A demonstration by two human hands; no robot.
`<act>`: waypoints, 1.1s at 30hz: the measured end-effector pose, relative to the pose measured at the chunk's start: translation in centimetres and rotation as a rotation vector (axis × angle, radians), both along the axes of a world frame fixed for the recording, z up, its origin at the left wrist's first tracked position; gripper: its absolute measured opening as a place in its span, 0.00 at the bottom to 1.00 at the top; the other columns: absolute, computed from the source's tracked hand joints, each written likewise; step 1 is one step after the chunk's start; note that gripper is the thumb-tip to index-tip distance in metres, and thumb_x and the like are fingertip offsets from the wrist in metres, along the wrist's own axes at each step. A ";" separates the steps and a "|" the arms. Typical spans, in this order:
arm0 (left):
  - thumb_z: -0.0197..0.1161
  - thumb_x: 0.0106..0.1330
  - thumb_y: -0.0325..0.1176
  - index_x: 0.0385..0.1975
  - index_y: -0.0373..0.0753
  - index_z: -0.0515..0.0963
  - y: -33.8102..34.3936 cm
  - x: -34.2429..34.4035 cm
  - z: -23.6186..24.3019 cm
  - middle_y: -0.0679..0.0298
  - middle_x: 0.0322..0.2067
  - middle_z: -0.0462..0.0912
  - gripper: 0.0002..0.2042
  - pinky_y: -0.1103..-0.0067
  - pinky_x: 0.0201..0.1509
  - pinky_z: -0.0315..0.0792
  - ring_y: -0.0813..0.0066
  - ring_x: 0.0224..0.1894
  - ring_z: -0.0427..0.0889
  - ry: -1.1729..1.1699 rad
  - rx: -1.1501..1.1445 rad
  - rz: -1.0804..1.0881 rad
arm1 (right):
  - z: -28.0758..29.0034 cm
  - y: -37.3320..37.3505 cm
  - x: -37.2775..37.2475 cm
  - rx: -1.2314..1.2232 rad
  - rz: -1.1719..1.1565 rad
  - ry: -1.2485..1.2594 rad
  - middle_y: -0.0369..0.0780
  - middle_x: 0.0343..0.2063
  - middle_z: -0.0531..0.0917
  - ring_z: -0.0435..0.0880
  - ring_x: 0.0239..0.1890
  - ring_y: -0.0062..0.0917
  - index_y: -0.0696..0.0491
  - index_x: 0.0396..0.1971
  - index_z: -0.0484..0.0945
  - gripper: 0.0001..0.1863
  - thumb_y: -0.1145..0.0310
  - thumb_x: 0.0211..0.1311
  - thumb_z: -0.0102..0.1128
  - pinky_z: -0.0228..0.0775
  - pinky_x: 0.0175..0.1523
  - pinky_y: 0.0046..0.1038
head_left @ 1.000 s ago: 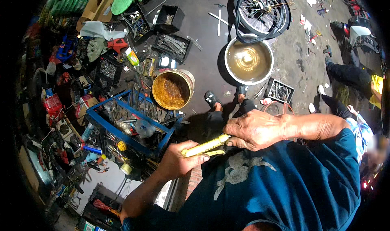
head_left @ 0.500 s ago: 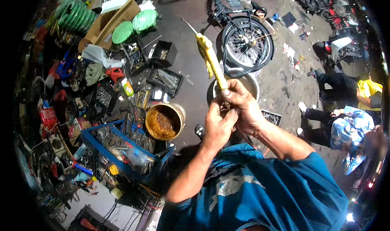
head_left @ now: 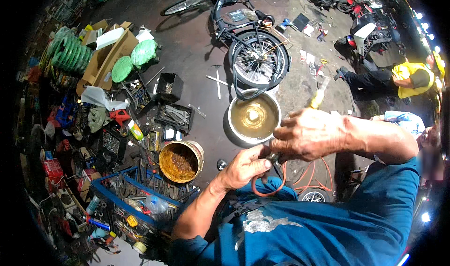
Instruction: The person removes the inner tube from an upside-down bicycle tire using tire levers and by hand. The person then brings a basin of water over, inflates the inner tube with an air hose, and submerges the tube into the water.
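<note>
My right hand (head_left: 309, 135) is closed around a yellow-handled tool (head_left: 318, 97) whose blurred tip sticks up past my knuckles. My left hand (head_left: 243, 166) pinches the lower end of that tool, where an orange hose (head_left: 281, 184) loops down in front of my blue shirt. Both hands meet just above my chest. Beyond them, on the ground, stands a round metal basin of cloudy water (head_left: 233, 125).
A rusty bucket (head_left: 180, 160) stands left of my hands. A blue crate of tools (head_left: 101, 187) and black trays of parts (head_left: 176, 116) lie further left. A bicycle wheel (head_left: 258, 60) stands behind the basin. A person in a yellow vest (head_left: 408, 76) crouches at right.
The yellow tool was held low and level, then raised pointing up and left; now it points up and right behind my right hand, and the view has tilted up.
</note>
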State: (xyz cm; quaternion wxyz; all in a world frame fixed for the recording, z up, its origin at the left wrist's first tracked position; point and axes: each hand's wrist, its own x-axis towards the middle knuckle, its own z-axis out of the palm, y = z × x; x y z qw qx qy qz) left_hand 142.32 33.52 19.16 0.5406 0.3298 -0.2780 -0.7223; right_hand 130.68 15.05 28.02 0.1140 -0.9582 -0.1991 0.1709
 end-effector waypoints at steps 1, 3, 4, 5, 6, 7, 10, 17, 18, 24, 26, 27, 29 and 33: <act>0.51 0.69 0.40 0.43 0.35 0.72 0.3 0.0 0.1 0.71 0.26 0.72 0.14 0.86 0.26 0.69 0.85 0.23 0.72 0.001 -0.003 -0.001 | 0.2 0.6 -0.7 0.026 -0.072 0.016 0.43 0.29 0.78 0.82 0.27 0.34 0.55 0.39 0.74 0.16 0.61 0.54 0.54 0.75 0.29 0.33; 0.51 0.69 0.41 0.41 0.38 0.73 1.6 -0.3 0.6 0.73 0.24 0.72 0.13 0.86 0.25 0.68 0.86 0.22 0.70 -0.153 0.104 -0.181 | 1.4 2.5 -1.8 0.066 -0.205 0.197 0.44 0.29 0.78 0.82 0.27 0.36 0.57 0.42 0.72 0.16 0.62 0.58 0.51 0.76 0.27 0.36; 0.51 0.69 0.42 0.40 0.38 0.74 2.3 -0.9 0.2 0.76 0.21 0.70 0.13 0.84 0.24 0.66 0.85 0.21 0.69 -0.127 0.156 -0.256 | 1.4 3.2 -2.7 0.123 -0.235 0.230 0.45 0.30 0.78 0.82 0.28 0.39 0.58 0.43 0.70 0.16 0.64 0.59 0.49 0.76 0.26 0.37; 0.51 0.69 0.42 0.33 0.37 0.73 2.9 -1.6 0.4 0.74 0.19 0.69 0.13 0.83 0.24 0.64 0.85 0.21 0.68 -0.253 0.051 -0.198 | 0.9 4.0 -3.9 0.167 -0.248 0.260 0.46 0.30 0.78 0.82 0.28 0.39 0.58 0.43 0.70 0.16 0.64 0.60 0.48 0.75 0.25 0.36; 0.52 0.69 0.41 0.26 0.36 0.72 3.8 -2.5 0.8 0.72 0.17 0.68 0.15 0.82 0.23 0.63 0.85 0.21 0.67 -0.381 -0.048 -0.146 | 0.3 4.8 -5.0 0.218 -0.267 0.290 0.47 0.30 0.78 0.82 0.27 0.40 0.59 0.43 0.70 0.16 0.64 0.60 0.47 0.75 0.25 0.36; 0.52 0.68 0.41 0.26 0.35 0.72 5.3 -3.6 0.2 0.71 0.15 0.67 0.15 0.81 0.23 0.62 0.85 0.20 0.65 -0.412 0.002 -0.120 | 0.1 5.9 -5.2 0.232 -0.243 0.325 0.49 0.31 0.78 0.82 0.27 0.40 0.60 0.44 0.69 0.17 0.65 0.59 0.47 0.75 0.25 0.36; 0.56 0.66 0.39 0.23 0.34 0.69 9.1 -6.0 0.2 0.53 0.15 0.68 0.15 0.71 0.23 0.64 0.63 0.18 0.69 -0.580 0.029 0.002 | -1.8 8.5 -7.0 0.318 -0.191 0.321 0.51 0.32 0.77 0.81 0.26 0.40 0.62 0.44 0.68 0.19 0.68 0.53 0.48 0.73 0.23 0.37; 0.57 0.65 0.34 0.20 0.33 0.66 9.8 -7.8 0.1 0.61 0.13 0.62 0.14 0.75 0.21 0.60 0.78 0.18 0.61 -0.573 0.081 0.241 | -2.2 8.8 -6.5 0.263 -0.223 0.300 0.44 0.34 0.78 0.81 0.25 0.36 0.57 0.44 0.69 0.18 0.66 0.53 0.50 0.72 0.23 0.36; 0.57 0.65 0.34 0.21 0.33 0.66 9.4 -7.6 -0.3 0.65 0.14 0.61 0.14 0.77 0.22 0.60 0.83 0.21 0.60 -0.564 0.139 0.235 | -2.4 8.3 -5.8 0.216 -0.200 0.267 0.43 0.33 0.79 0.82 0.27 0.34 0.56 0.47 0.69 0.20 0.65 0.54 0.50 0.72 0.22 0.34; 0.62 0.60 0.30 0.37 0.33 0.76 8.2 -6.8 -3.3 0.70 0.27 0.77 0.09 0.83 0.37 0.68 0.84 0.32 0.72 -0.360 0.195 0.560 | -7.8 4.3 -1.7 0.169 -0.178 0.129 0.41 0.30 0.80 0.81 0.24 0.36 0.55 0.47 0.69 0.21 0.67 0.51 0.53 0.72 0.24 0.35; 0.62 0.59 0.29 0.36 0.32 0.76 9.0 -6.8 -3.9 0.70 0.29 0.78 0.08 0.86 0.38 0.68 0.85 0.33 0.73 -0.375 0.262 0.563 | -10.4 3.9 -1.5 0.135 0.098 0.077 0.41 0.24 0.79 0.81 0.24 0.33 0.54 0.30 0.77 0.08 0.71 0.50 0.53 0.73 0.26 0.34; 0.62 0.60 0.29 0.37 0.32 0.76 10.0 -6.8 -3.8 0.72 0.29 0.75 0.09 0.87 0.36 0.66 0.87 0.32 0.70 -0.436 0.305 0.481 | -9.8 3.5 -1.1 0.008 0.154 0.211 0.40 0.24 0.80 0.82 0.25 0.31 0.53 0.27 0.78 0.06 0.70 0.50 0.53 0.74 0.27 0.33; 0.61 0.61 0.29 0.39 0.32 0.76 12.5 -7.6 -4.2 0.74 0.28 0.73 0.09 0.89 0.33 0.63 0.89 0.30 0.67 -0.387 0.364 0.476 | -7.8 2.7 0.4 -0.303 0.207 0.479 0.36 0.27 0.83 0.83 0.28 0.27 0.50 0.26 0.81 0.07 0.67 0.52 0.55 0.77 0.32 0.28; 0.63 0.61 0.29 0.41 0.30 0.75 12.4 -7.9 -4.2 0.72 0.29 0.71 0.12 0.88 0.35 0.66 0.86 0.30 0.71 -0.142 0.339 0.705 | -9.1 1.0 2.7 0.377 -0.092 -0.029 0.44 0.34 0.78 0.78 0.38 0.40 0.54 0.34 0.75 0.17 0.54 0.61 0.53 0.71 0.39 0.38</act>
